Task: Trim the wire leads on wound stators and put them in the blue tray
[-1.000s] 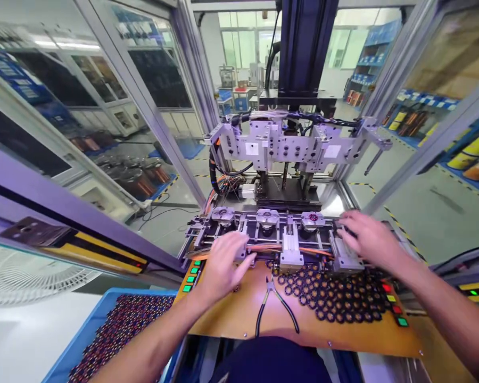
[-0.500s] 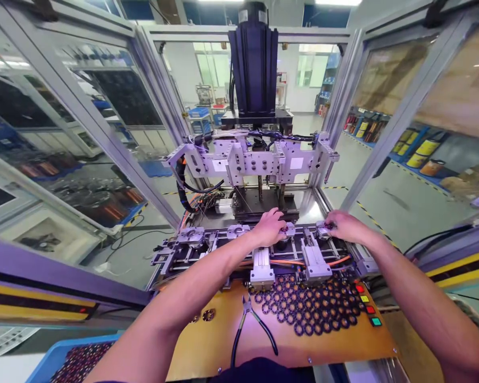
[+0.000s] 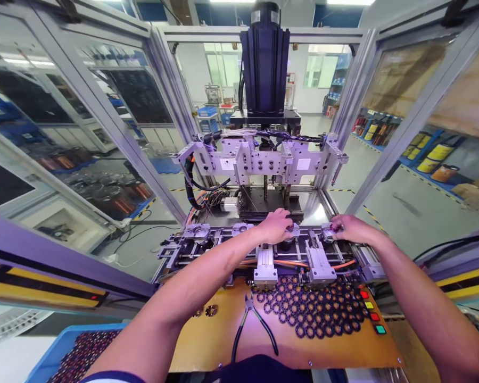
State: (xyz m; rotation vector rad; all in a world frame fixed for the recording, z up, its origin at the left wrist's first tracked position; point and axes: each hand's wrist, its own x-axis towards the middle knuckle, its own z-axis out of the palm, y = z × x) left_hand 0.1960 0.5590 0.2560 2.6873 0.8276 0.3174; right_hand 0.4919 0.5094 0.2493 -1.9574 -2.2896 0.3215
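While no writing is legible, left hand [image 3: 277, 226] covers fixture nest [image 3: 290, 232] at 12 o'clock, right hand [image 3: 349, 229] another [image 3: 328, 232]; grips can't tell.

Both hands [image 3: 277, 226] [image 3: 349, 229] outstretched, palms down, fingers curled.

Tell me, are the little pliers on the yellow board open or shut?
Open. The pliers lie flat on the yellow board, their two black handles spread wide apart toward the person. Neither hand touches them.
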